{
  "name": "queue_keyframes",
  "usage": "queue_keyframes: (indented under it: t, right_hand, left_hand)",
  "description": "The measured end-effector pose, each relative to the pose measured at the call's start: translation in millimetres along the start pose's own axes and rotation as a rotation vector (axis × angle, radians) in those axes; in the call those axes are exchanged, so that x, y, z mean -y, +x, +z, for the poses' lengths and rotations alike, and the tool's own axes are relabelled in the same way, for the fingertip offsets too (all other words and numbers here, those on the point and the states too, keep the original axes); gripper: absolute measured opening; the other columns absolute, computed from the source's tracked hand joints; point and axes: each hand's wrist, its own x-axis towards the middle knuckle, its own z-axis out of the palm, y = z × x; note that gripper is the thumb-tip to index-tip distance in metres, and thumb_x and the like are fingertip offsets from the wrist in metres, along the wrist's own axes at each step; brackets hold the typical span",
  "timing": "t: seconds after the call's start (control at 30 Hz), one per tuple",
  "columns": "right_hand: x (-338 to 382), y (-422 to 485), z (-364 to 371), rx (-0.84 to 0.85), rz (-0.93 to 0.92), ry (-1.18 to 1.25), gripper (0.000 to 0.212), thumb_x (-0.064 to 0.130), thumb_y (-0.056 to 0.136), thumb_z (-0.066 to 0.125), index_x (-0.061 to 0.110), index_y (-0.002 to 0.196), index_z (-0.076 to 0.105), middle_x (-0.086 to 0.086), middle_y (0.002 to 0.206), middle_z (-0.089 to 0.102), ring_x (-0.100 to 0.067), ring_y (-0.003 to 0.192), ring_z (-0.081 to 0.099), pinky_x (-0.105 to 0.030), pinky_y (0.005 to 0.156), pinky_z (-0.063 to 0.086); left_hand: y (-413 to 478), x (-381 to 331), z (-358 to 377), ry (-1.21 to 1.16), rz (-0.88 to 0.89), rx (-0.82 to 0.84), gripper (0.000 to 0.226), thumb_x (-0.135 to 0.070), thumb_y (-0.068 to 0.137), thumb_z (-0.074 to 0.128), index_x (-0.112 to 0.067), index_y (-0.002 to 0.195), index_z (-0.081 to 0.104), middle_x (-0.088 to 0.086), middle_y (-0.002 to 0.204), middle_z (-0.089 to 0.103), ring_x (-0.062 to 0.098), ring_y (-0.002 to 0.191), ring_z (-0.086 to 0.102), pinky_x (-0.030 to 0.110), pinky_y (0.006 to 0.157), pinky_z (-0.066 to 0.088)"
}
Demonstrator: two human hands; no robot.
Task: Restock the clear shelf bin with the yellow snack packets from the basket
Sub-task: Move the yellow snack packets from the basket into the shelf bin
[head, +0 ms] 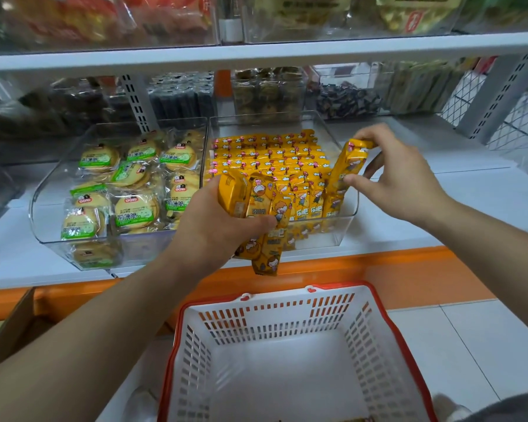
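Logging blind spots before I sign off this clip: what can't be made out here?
- Head view: count of yellow packets gripped by the left hand; its fingers and their overlap hide some.
- Head view: lower layers in the clear bin, covered by the top rows.
- Head view: near end of the basket, cut off by the bottom edge.
- Head view: top-shelf bags, too blurred to read.

— What's the left hand [217,226] doing?
— Gripping a bunch of yellow packets [256,202] at the front edge of the clear bin [323,239]; one hangs below the others.
— And the right hand [400,178]?
— Pinching a single packet [349,162] upright at the bin's right side.
— Inside the bin?
— Packed rows [272,156] of the same packets, standing on end.
— Its neighbour?
— A second bin [43,208] to the left, holding round green-labelled biscuits.
— The basket [275,360]?
— White, red-rimmed, below the shelf
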Motion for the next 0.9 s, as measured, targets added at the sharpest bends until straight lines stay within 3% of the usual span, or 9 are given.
queue_keyframes:
  t: [0.07,0.2,0.3,0.43,0.6,0.73,0.9]
  right_hand:
    - [-1,1,-6,0.04,-0.04,0.043,0.052,0.029,0.076,0.083,0.04,0.113,0.048,0.02,0.106,0.054,-0.003,0.073,0.062,-0.009,0.062,0.04]
    - [-2,-3,2,0.219,-0.068,-0.208,0.047,0.033,0.076,0.082,0.036,0.116,0.058,0.012,0.113,0.054,-0.011,0.077,0.06,-0.033,0.069,0.046]
    - [-3,-3,7,0.333,-0.112,-0.395,0.037,0.04,0.086,0.071,0.034,0.122,0.064,0.011,0.118,0.055,-0.01,0.086,0.053,-0.029,0.068,0.038]
    - [0,1,4,0.382,-0.154,-0.379,0.031,0.039,0.09,0.067,0.03,0.119,0.068,0.009,0.117,0.063,-0.006,0.081,0.046,-0.029,0.07,0.04]
    - [6,-2,-3,0.436,-0.122,-0.373,0.019,0.036,0.085,0.075,0.042,0.092,0.059,0.018,0.102,0.064,-0.01,0.082,0.058,-0.029,0.064,0.04]
    - [10,-3,-2,0.477,-0.115,-0.51,0.004,0.04,0.093,0.061,0.041,0.093,0.065,0.019,0.103,0.058,-0.013,0.094,0.059,-0.029,0.066,0.037]
    - [21,-5,-1,0.549,-0.076,-0.579,0.029,0.049,0.096,0.045,0.039,0.113,0.067,0.013,0.122,0.057,-0.016,0.107,0.059,-0.032,0.07,0.042]
  left_hand:
    - [1,-1,0,-0.003,0.002,0.0,0.051,-0.023,0.07,0.089,-0.025,0.113,0.063,-0.014,0.086,0.077,-0.001,0.075,0.073,0.012,0.051,0.053]
    - [1,-3,2,0.002,0.008,0.009,0.052,-0.022,0.072,0.089,-0.025,0.115,0.062,-0.01,0.092,0.076,-0.001,0.076,0.073,0.012,0.051,0.053]
    - [0,-2,4,0.003,0.012,0.022,0.049,-0.021,0.072,0.089,-0.026,0.112,0.061,-0.009,0.091,0.076,-0.002,0.075,0.073,0.012,0.052,0.053]
    - [0,0,1,0.007,0.011,0.017,0.048,-0.022,0.071,0.089,-0.028,0.11,0.061,-0.01,0.092,0.076,-0.001,0.077,0.073,0.013,0.053,0.055]
    - [1,0,-3,-0.017,0.014,0.011,0.044,-0.023,0.071,0.089,-0.034,0.102,0.059,-0.019,0.082,0.075,-0.005,0.072,0.072,0.012,0.048,0.051]
    - [1,-1,-2,-0.001,0.007,0.006,0.049,-0.025,0.071,0.088,-0.029,0.112,0.06,-0.011,0.091,0.075,-0.002,0.076,0.073,0.016,0.052,0.057]
    - [1,1,2,-0.054,-0.046,0.011,0.049,-0.026,0.071,0.088,-0.025,0.113,0.062,-0.007,0.093,0.077,0.009,0.08,0.076,0.024,0.058,0.061]
